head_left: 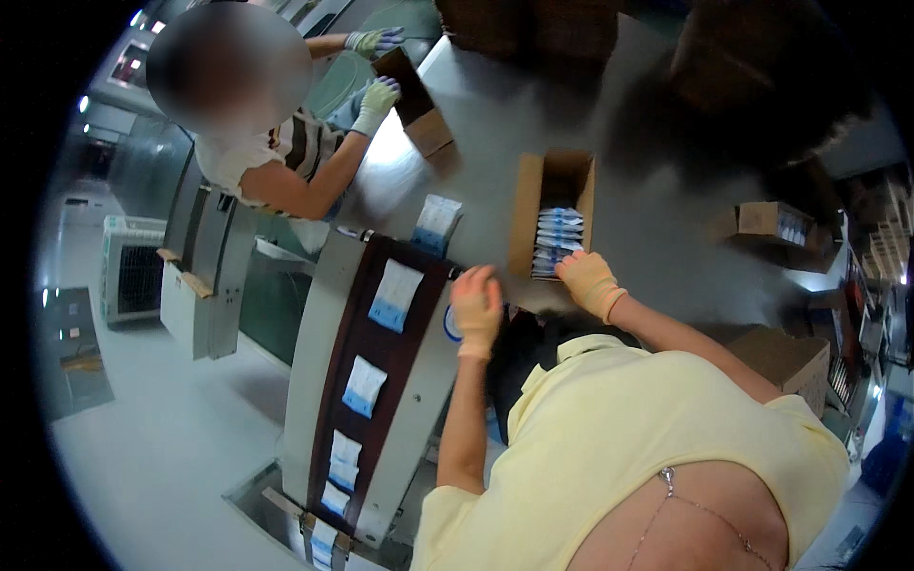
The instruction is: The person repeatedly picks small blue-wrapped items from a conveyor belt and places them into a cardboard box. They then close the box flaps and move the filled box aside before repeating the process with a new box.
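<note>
My right hand (592, 285), in a pale knitted fingerless glove, is at the near end of an open cardboard box (526, 214). Its fingers are closed against the nearest of the white-and-blue packets (560, 228), which stand in a row inside; the fingertips are partly hidden. My left hand (476, 309), gloved the same way, hovers beside the right edge of the conveyor belt (369, 335). Its fingers are loosely bent and apart, and I see nothing in them. A flat packet (396, 296) lies on the belt nearest to it, with another packet (437, 225) at the belt's far end.
More packets (364, 385) lie along the belt toward me. Across the metal table (495, 114), a co-worker's gloved hands (377, 105) handle another open carton (427, 131). A filled box (776, 224) is at the right, and a closed carton (785, 357) sits beside my right arm.
</note>
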